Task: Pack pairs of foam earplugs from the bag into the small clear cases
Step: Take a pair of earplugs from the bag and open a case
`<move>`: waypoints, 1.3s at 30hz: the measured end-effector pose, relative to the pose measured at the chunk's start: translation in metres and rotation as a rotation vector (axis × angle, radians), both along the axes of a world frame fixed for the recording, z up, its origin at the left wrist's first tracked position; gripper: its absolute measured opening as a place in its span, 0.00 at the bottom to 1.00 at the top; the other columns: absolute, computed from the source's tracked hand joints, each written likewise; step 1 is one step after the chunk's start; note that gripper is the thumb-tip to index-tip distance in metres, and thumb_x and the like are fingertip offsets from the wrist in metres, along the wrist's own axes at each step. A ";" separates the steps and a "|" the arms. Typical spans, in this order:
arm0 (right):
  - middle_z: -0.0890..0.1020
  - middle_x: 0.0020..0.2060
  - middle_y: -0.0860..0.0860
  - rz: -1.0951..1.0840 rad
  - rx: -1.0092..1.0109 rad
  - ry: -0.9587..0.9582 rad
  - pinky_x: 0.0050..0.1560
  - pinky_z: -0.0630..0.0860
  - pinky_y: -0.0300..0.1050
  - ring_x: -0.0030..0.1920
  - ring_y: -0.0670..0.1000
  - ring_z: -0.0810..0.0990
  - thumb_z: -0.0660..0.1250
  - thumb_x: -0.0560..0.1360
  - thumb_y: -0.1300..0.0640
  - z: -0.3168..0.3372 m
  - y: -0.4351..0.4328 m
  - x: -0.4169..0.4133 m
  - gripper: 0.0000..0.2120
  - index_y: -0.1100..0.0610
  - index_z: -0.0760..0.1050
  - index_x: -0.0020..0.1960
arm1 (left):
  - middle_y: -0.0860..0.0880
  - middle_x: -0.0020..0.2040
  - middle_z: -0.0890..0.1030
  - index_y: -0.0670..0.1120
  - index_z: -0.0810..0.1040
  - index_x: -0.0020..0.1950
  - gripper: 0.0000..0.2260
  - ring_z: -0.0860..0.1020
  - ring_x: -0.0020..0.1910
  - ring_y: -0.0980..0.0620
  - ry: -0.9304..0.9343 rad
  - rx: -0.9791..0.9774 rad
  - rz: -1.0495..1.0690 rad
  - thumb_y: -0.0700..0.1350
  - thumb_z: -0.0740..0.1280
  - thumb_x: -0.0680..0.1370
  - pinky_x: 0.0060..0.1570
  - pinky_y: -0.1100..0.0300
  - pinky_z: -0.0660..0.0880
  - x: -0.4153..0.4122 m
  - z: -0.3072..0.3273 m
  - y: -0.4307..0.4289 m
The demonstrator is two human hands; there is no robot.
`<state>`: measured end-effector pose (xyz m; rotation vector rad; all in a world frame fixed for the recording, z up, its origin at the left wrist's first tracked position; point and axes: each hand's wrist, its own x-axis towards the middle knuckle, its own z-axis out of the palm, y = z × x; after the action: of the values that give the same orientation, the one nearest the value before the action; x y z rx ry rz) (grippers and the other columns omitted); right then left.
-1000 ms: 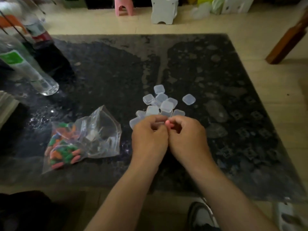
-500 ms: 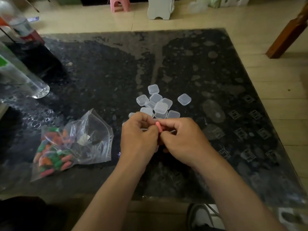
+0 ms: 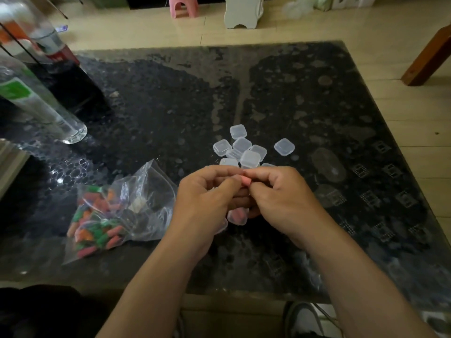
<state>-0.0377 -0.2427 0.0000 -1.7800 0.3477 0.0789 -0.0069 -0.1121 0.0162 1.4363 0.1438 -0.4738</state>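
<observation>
A: We are working over the dark table [image 3: 317,106]. The bag [image 3: 146,191] of coloured earplugs is lying left of our hands, and the loose clear cases [image 3: 244,152] are heaped just beyond them.

B: And how are we holding our hands?

A: Close together, near the table's front edge. Our left hand [image 3: 205,203] is curling its fingers round one held case [image 3: 236,215], which is peeking out under the knuckles on the side nearer us. Something reddish seems to be sitting inside it.

B: So we are handling the second of a pair?

A: Probably. Our right hand [image 3: 285,198] is pinching a pink earplug [image 3: 246,181] between thumb and forefinger, and the left thumb is touching it.

B: Which way is the case lying from the plug?

A: Just below it and toward us, so the right hand, being nearer, is the one to press down. Only the plug's end is showing, so we are not reading its long axis. It may need turning to lie flat.
</observation>
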 end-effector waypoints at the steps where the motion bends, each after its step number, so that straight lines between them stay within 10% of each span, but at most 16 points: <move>1: 0.88 0.40 0.50 -0.036 0.045 -0.001 0.48 0.85 0.60 0.41 0.54 0.88 0.61 0.80 0.65 -0.001 0.000 0.002 0.17 0.50 0.86 0.49 | 0.34 0.44 0.85 0.38 0.84 0.49 0.03 0.85 0.39 0.42 0.003 -0.013 0.004 0.33 0.72 0.77 0.28 0.62 0.79 0.002 0.000 0.001; 4: 0.88 0.40 0.53 -0.114 0.156 -0.013 0.45 0.85 0.57 0.42 0.55 0.88 0.63 0.80 0.66 -0.002 0.000 0.006 0.14 0.54 0.86 0.49 | 0.38 0.43 0.86 0.37 0.83 0.50 0.03 0.86 0.41 0.45 0.023 -0.047 0.032 0.36 0.72 0.77 0.41 0.58 0.83 0.008 -0.003 0.005; 14: 0.87 0.41 0.55 -0.184 0.439 0.070 0.38 0.81 0.45 0.38 0.51 0.84 0.72 0.77 0.61 0.007 -0.001 0.009 0.03 0.59 0.85 0.47 | 0.40 0.40 0.86 0.37 0.83 0.51 0.04 0.84 0.36 0.49 0.021 -0.053 0.035 0.33 0.69 0.79 0.38 0.59 0.82 0.015 -0.001 0.012; 24: 0.78 0.28 0.55 -0.501 0.670 0.181 0.36 0.83 0.45 0.31 0.51 0.81 0.70 0.73 0.69 0.013 -0.008 0.018 0.03 0.64 0.78 0.43 | 0.54 0.53 0.78 0.50 0.82 0.60 0.10 0.77 0.47 0.58 -0.471 0.934 -0.172 0.43 0.71 0.78 0.41 0.72 0.69 0.030 -0.028 0.029; 32: 0.79 0.27 0.53 -0.485 0.642 0.210 0.29 0.77 0.39 0.28 0.47 0.77 0.63 0.74 0.70 0.016 -0.006 0.018 0.06 0.63 0.78 0.43 | 0.51 0.64 0.76 0.51 0.78 0.67 0.16 0.74 0.62 0.49 -0.656 1.119 -0.557 0.47 0.70 0.79 0.61 0.55 0.74 0.028 -0.029 0.020; 39: 0.72 0.28 0.53 -0.438 0.661 0.306 0.21 0.61 0.40 0.25 0.48 0.68 0.54 0.67 0.69 0.014 -0.001 0.018 0.10 0.61 0.73 0.37 | 0.53 0.59 0.80 0.50 0.80 0.64 0.14 0.77 0.58 0.51 -0.737 1.073 -0.462 0.49 0.70 0.79 0.53 0.60 0.71 0.026 -0.026 0.020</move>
<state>-0.0198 -0.2439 0.0139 -1.0096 0.8217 0.1365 0.0194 -0.0923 -0.0095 2.6304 -0.6342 -0.1847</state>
